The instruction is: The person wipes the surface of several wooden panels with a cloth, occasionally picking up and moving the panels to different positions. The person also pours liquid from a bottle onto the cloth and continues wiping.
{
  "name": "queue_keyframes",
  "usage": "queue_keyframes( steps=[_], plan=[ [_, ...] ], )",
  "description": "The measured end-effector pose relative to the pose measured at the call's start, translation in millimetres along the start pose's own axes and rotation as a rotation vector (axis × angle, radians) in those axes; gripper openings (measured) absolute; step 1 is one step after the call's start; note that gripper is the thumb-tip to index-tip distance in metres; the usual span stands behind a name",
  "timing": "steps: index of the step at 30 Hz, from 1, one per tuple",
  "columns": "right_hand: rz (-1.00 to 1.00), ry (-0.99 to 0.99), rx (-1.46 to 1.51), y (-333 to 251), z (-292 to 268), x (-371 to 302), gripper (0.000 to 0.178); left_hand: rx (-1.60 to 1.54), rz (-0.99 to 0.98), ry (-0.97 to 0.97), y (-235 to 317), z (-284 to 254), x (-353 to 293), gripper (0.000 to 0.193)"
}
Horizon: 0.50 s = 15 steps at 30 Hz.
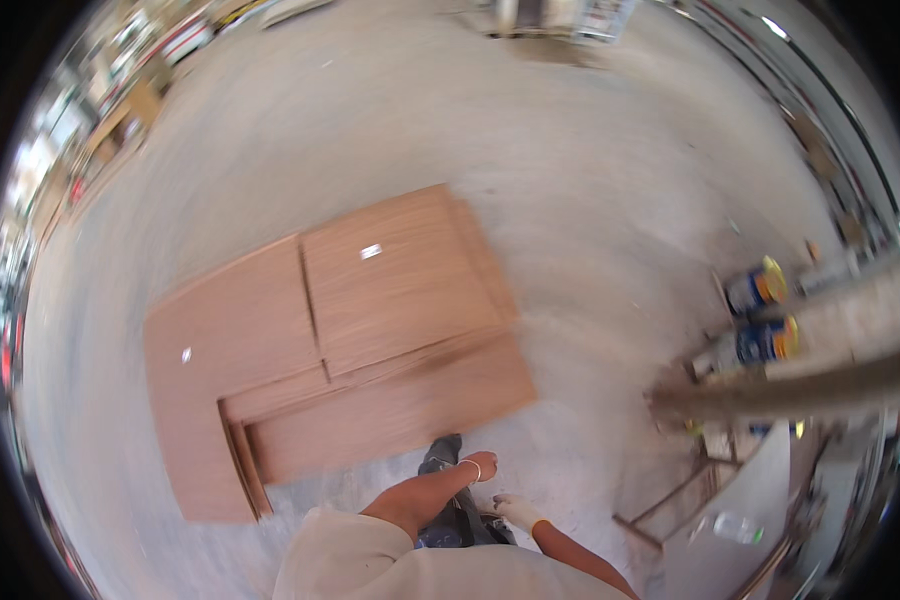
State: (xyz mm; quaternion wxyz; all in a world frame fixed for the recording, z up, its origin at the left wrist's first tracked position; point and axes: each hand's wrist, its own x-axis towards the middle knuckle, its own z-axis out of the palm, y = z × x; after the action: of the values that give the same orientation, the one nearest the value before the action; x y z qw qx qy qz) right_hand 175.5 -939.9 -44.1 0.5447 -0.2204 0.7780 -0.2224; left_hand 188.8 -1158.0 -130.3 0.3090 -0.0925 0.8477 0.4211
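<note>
My left hand [483,465] is bare, with a pale bracelet at the wrist. Its fingers are curled closed in front of my body, and whatever they may hold is hidden. Just below and to the right is my right hand [517,512], in a whitish glove with an orange cuff. Its fingers look bent inward too, and blur hides anything inside them. The two hands are close together but apart. Beyond them, reddish-brown wooden panels [400,285] lie on the floor in an overlapping pile, away from both hands. Small white labels [371,251] mark the panels.
Pale concrete floor [610,200] surrounds the panels. At right, blue-and-yellow cans [767,341] stand near a long beam-like piece [780,392]. A pale board [725,520] with a clear plastic bottle [738,528] is at lower right. Clutter lines the far left.
</note>
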Motion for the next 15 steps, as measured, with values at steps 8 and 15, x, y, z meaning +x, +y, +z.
queue_keyframes(
  steps=[8, 15],
  plan=[
    [0.122, 0.953, 1.489, 168.7, 49.1, -246.7, 0.04, 1.105, 0.449, -0.329, 69.5, 16.6, 17.9, 0.034],
    [0.422, 2.121, 2.371, 286.4, 413.1, -441.3, 0.015, 1.156, 0.493, -0.43, 179.7, 148.8, 1.2, 0.037]
  ],
)
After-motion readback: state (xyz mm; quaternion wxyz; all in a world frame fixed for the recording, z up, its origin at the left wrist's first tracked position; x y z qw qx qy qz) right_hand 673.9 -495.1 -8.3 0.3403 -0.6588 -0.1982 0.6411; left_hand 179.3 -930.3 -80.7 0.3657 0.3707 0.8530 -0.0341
